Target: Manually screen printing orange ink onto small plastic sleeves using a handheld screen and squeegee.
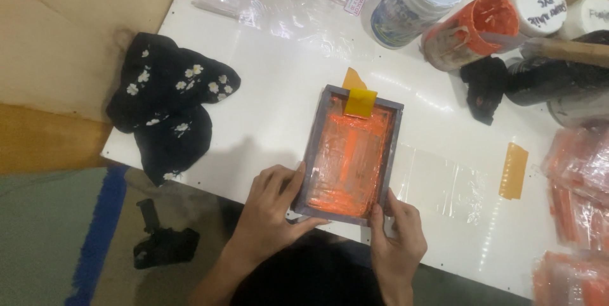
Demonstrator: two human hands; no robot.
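Note:
A small grey-framed printing screen (392,130) smeared with orange ink lies flat on the white table (266,109). A yellow squeegee card (360,102) rests across its far edge. My left hand (271,208) grips the frame's near left corner, thumb along the left side. My right hand (398,235) holds the near right corner, with the thumb pressed on the frame's front edge. A clear plastic bag (438,182) lies flat just right of the frame, partly under it.
A black floral cloth (168,106) sits at the table's left edge. Ink jars (415,1), an orange-lidded tub (472,30), a black rag (485,87) and a wooden handle (568,50) crowd the far right. Orange-printed bags (580,185) stack at right; an orange tape strip (513,170) lies nearby.

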